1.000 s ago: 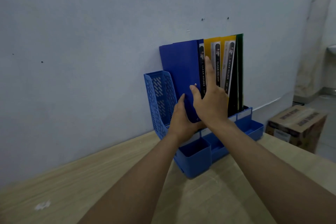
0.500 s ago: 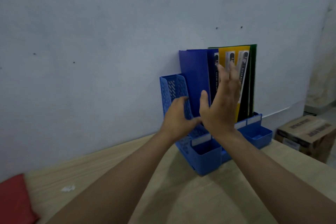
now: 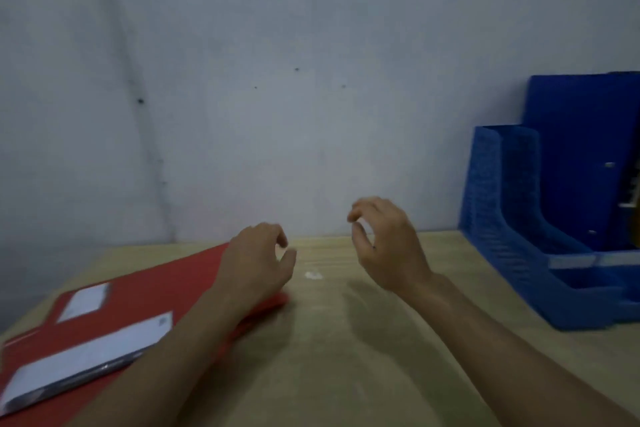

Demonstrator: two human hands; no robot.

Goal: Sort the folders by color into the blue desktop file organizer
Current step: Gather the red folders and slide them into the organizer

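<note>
On the wooden bench point(image 3: 329, 357), blue folders point(image 3: 585, 156) already sit in the organizer point(image 3: 512, 253), red folders point(image 3: 138, 308) still wait, left hand point(image 3: 256, 267) and right hand point(image 3: 388, 246) both loose, empty.

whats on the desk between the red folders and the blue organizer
Head view: bare wooden desk with a small white speck; both hands hover above it, left hand nearer the red folders, blue organizer far right.

Nothing readable here, honestly. The red folders point(image 3: 145, 308) at lower left carry white labels point(image 3: 86, 357), but they look blank or too blurred. Same for the label strips on the blue organizer point(image 3: 502, 218), right edge.
</note>
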